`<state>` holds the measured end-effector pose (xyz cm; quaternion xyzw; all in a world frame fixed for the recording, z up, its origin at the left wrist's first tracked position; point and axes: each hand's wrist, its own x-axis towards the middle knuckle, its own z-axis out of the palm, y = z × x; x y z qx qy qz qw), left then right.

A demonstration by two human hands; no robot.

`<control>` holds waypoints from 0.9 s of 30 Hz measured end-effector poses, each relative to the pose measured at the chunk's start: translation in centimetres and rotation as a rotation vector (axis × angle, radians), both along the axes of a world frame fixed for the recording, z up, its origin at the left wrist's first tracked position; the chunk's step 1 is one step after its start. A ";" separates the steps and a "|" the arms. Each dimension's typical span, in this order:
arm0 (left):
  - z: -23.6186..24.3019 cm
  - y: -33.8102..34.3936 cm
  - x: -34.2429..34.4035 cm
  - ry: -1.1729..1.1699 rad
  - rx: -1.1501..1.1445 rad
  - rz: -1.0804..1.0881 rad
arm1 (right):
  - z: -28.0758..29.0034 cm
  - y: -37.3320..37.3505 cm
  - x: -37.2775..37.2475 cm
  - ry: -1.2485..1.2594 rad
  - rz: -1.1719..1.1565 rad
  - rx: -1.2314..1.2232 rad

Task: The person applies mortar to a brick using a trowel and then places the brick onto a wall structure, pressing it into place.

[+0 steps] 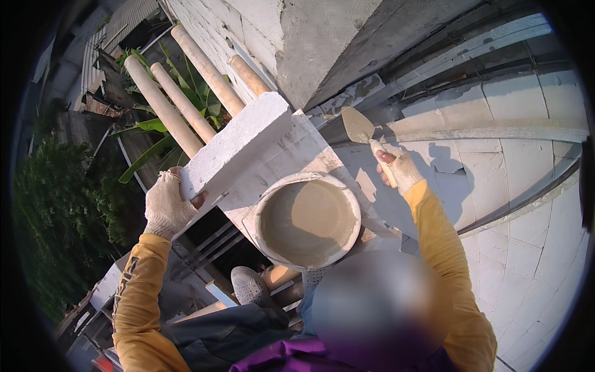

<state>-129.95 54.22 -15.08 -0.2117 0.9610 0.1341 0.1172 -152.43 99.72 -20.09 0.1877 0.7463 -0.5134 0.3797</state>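
Observation:
My left hand [168,204], in a pale knitted glove with bare fingertips, grips the near left end of a white lightweight concrete block [238,144]. The block lies slanted at the far edge of a pale board [305,149]. In my right hand [403,171], gloved the same way, is a trowel [358,126] held by its light handle. Its pointed blade is directed up and to the left, near the wall. Between my arms a round bucket [256,243] stands on the board. Wet grey mortar [304,217] fills much of it, partly in shadow.
Several wooden poles [164,106] jut out past the block. A grey wall corner [310,56] rises ahead, and a white block wall [496,186] runs along the right. My shoe [249,284] rests on poles beside an open drop. Green trees [68,198] are below left.

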 end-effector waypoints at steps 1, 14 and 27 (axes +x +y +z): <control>-0.1 0.0 0.1 -0.001 -0.007 0.003 | -1.5 -1.2 -1.2 -0.006 0.021 -0.001; -0.3 0.4 0.6 0.048 0.037 0.034 | -2.4 -7.8 -2.5 0.214 0.582 0.430; 0.1 1.1 0.1 0.019 0.020 0.053 | -8.6 -5.2 -3.0 0.314 0.393 0.426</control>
